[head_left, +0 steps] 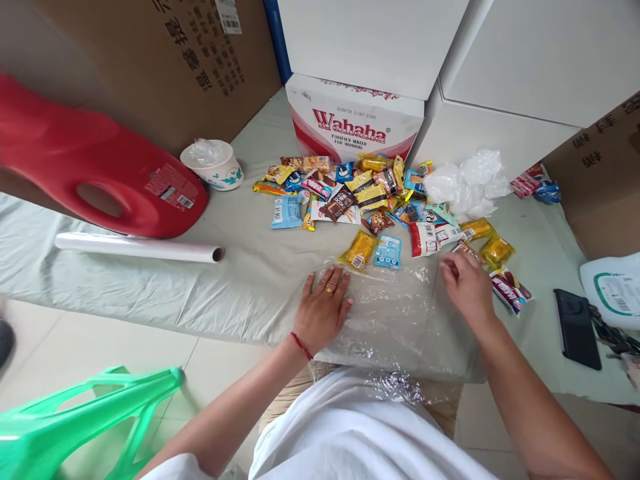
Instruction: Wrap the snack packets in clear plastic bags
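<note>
left hand (pixel 323 308) flat, fingers spread, palm pressing down on the clear plastic wrap sheet (pixel 395 320), gripping nothing. right hand (pixel 465 283) at the sheet's far right corner, fingers curled down toward the film edge; can't tell whether actually pinching it or just touching. sheet spread over the grey-green cloth (pixel 200 287) right in front of the body, near edge hanging crumpled over the lap.

just beyond the sheet: a yellow snack packet (pixel 359 250) and a small blue packet (pixel 388 251) touching or nearly touching its far edge, then the big snack pile (pixel 350 193) spreading back toward the wahaha box (pixel 353 120). crumpled clear bag (pixel 467 183) to the right of the pile, red-and-white packet (pixel 510 288) just beside the right hand. off to the left, the cling film roll (pixel 137 248), a red jug (pixel 95 167) and a paper cup (pixel 211 163). black phone (pixel 577 328) on the far right.

likely trouble, just a guess: thin film clinging to itself and bunching once the left palm lifts, since already wrinkled near the lap. hanging edge could drag the whole sheet off the cloth. right wrist close enough to nudge loose packets out of place.
</note>
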Available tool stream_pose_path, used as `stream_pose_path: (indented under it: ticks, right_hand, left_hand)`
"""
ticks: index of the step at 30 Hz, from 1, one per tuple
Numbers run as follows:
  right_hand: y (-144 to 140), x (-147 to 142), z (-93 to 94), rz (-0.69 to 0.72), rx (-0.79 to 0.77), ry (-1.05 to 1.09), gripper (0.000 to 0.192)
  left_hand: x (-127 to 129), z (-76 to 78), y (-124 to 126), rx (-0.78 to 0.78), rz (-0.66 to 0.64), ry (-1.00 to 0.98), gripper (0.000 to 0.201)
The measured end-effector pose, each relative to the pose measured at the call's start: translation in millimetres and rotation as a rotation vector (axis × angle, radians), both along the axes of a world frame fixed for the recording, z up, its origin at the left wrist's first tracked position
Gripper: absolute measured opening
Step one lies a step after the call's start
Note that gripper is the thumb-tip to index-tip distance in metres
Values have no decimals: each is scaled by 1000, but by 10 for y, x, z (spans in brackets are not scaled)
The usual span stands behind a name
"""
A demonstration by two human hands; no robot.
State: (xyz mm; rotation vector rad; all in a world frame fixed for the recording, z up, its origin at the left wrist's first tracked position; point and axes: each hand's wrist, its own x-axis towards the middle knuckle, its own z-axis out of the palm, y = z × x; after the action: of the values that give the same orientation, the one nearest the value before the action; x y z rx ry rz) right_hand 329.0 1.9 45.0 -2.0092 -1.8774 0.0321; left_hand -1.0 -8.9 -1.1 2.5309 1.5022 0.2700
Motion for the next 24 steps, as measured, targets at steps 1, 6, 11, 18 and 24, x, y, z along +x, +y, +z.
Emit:
stream_pose_path:
  ticks: [1, 6, 11, 18, 24]
  right_hand:
    - [147, -104, 103, 148, -6, -36, 30]
    - [886, -960, 288, 883, -108, -252, 53]
    - [1278, -1261, 164, 993, -246, -349, 36]
    - [933, -719, 733, 530, -145, 4, 57]
    - [71, -1106, 384, 636, -365, -7, 54]
  left_hand:
    - [2, 2, 2, 1, -3, 6, 55]
    - [14, -16, -7, 17, 1, 24, 55]
    - [-9, -17, 8, 10, -4, 10, 58]
    - [38, -11, 292, 0, 26, -65, 55]
    - [6, -24, 362, 1, 6, -66, 52]
